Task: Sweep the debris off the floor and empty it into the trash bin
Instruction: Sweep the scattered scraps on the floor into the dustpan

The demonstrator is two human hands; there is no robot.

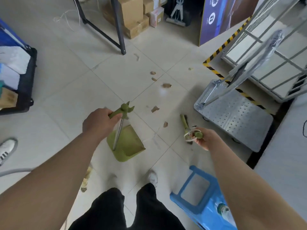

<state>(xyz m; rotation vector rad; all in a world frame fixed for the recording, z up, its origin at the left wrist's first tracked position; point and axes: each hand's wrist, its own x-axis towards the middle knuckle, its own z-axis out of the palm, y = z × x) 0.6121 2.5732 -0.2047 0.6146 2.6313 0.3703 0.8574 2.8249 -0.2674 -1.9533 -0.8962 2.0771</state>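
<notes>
progress: we are judging this as the very start. Nothing is lying in the pan yet, the sweeping and the emptying are both still to do, and we are not making out a trash bin for certain.
left hand (98,122): we are seeing it gripping the green top of the dustpan handle, fingers wrapped round.
dustpan (127,143): it is sitting on the floor (66,97) just ahead of the feet. The pole is rising near upright toward us and the open mouth is facing right, toward the scraps.
debris (166,85): brown scraps are lying scattered in a loose line running away from us, right of the pan and apart from it.
broom (184,122): its long axis is running from the hand down and away, with the dark bristles at the floor near the closest scrap.
right hand (202,138): we are seeing it closed round the broom's handle end.
</notes>
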